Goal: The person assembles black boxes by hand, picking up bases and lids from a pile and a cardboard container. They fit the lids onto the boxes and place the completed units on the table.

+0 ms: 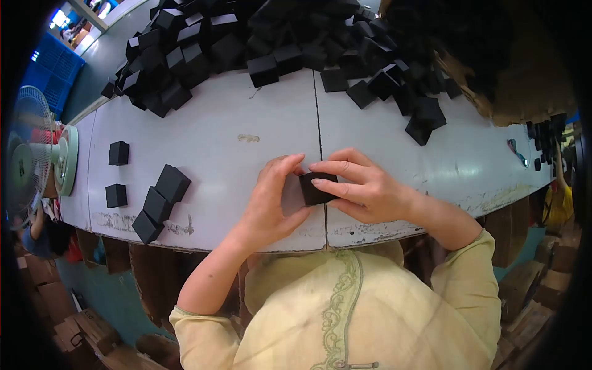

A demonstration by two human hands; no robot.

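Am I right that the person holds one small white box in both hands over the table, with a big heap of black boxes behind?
Not quite: the head view shows the box is black, not white. Left hand and right hand hold it over the table, the heap behind.

Pale yellow embroidered blouse (345, 308), rolled sleeves

— How much of the small black box (316, 189) shows?

— Little. The right hand (361, 185) covers its right side, the left hand (271, 200) its left edge.

— And the heap of black boxes (271, 43) along the desk's (228, 142) far edge?

— The top border cuts it off; too dark to count.

— The thing near the desk's right edge?

— A small blue object (517, 151), too small to identify.
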